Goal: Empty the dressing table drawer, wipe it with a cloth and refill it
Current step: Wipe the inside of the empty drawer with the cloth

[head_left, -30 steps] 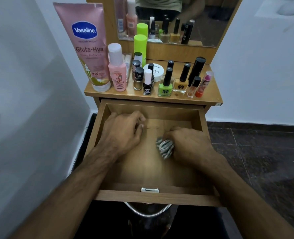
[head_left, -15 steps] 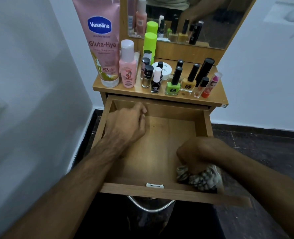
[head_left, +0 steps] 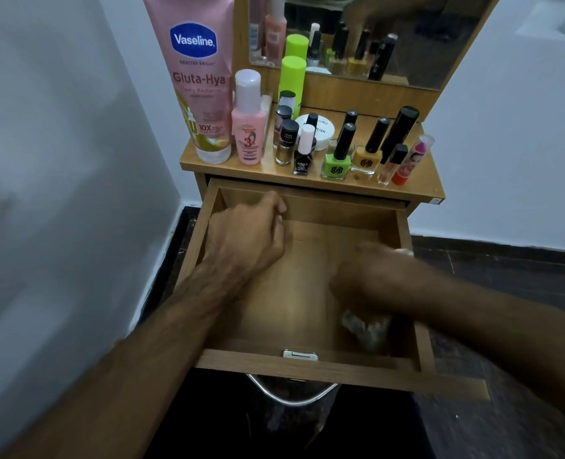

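Inside drawer [head_left: 307,364], near front right corner: right hand [head_left: 370,286], blurred, curled round cloth [head_left: 365,329] against the floor. At back left corner: left hand [head_left: 244,240], fingers curled loosely, holding nothing.

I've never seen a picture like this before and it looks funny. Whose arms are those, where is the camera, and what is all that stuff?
The camera sits on a person's head and looks down, so you see their own two arms. They are cleaning an open wooden drawer. The left hand rests inside near the back. The right hand is blurry and grips a cloth near the front right corner. On the tabletop above stand a big pink tube, a pink bottle and nail polish bottles, in front of a mirror.
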Available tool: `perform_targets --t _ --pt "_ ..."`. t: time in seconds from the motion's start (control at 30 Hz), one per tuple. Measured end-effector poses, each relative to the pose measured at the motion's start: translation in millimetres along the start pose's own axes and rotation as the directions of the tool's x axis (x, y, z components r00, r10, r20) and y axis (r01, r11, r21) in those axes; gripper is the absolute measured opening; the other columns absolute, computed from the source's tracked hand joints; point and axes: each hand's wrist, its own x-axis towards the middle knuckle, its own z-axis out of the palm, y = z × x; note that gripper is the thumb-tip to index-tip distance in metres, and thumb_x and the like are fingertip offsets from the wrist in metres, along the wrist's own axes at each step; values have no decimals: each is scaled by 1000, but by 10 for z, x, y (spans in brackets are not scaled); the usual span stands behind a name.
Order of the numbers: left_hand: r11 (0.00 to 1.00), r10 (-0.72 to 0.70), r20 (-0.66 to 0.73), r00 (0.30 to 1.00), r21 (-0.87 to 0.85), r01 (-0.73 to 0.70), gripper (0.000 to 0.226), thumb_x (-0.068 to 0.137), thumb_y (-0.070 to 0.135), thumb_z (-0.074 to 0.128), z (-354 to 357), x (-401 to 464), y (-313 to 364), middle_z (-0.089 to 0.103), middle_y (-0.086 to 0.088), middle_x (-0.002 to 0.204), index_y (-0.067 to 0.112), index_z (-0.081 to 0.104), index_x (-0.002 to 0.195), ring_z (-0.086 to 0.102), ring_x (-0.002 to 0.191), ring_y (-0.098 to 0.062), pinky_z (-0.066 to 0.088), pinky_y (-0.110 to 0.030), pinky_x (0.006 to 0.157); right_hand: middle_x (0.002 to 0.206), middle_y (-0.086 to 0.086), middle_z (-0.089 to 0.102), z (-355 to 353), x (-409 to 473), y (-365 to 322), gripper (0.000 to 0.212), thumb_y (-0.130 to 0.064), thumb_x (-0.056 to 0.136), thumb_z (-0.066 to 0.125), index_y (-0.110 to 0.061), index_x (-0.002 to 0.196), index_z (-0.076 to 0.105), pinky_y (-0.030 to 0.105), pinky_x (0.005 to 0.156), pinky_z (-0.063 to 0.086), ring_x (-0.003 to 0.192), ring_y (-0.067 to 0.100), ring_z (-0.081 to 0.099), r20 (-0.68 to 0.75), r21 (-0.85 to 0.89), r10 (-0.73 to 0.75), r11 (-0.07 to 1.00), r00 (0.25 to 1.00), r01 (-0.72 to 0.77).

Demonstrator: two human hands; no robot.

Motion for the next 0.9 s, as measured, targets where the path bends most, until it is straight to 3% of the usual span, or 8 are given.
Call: perform_targets --t 0.17,0.27,0.33,0.43,0.57,0.7,0.77,0.9 --pt "1000 -26 9 1000 10 26 18 98 32 50 -1 15 -16 56 11 65 29 55 115 58 59 -10 44 -28 57 111 9 65 214 113 28 30 -17 91 66 -9 120 67 48 102 48 113 34 62 117 -29 -75 996 990 79" --pt "1000 -7 66 998 -10 7 18 99 32 51 5 14 49 58 11 69 30 55 116 58 62 -7 47 -29 60 95 7 69 109 164 70 31 -7 87 65 -6 117 70 35 77 58 88 26 69 235 27 -136 991 962 133" --pt "1000 10 74 997 3 -10 19 99 33 50 -1 -5 58 62 11 75 30 55 118 59 65 -9 51 -31 67 103 6 70 97 157 153 34 -11 88 68 -12 121 69 30 67 51 87 22 65 137 191 -218 963 966 190" --pt "1000 7 62 998 13 -8 25 99 33 50 14 -13 51 61 11 76 30 51 124 60 69 -13 47 -31 68 117 -4 67 32 81 275 37 -20 90 71 -27 125 61 30 81 55 104 17 66 -75 426 -170 886 983 186" --pt "999 29 92 995 26 -31 29 100 32 50 17 -25 72 47 13 63 29 49 128 54 63 -11 43 -31 68 115 -1 63 -12 -22 166 36 -21 93 67 -22 128 60 44 107 36 118 22 58 -91 -51 -30 998 995 26" --pt "999 18 79 997 34 -21 25 100 34 49 9 -30 27 48 12 61 30 50 124 55 61 -12 40 -29 62 130 6 63 95 20 -108 29 -27 98 62 -16 124 63 42 96 38 123 31 53 77 -166 -69 983 995 81" --pt "1000 14 77 997 27 -16 25 99 33 50 6 -19 29 50 12 61 30 50 123 57 61 -13 44 -30 62 123 5 63 137 89 -50 32 -22 95 65 -14 125 64 40 104 41 121 30 54 118 -70 -115 990 986 123" --pt "1000 16 73 997 19 -17 25 99 32 52 11 -16 44 50 12 61 28 51 123 55 57 -8 43 -28 59 117 -4 65 115 62 219 40 -23 88 73 -26 127 62 43 100 51 110 18 61 -132 273 -139 947 982 171"
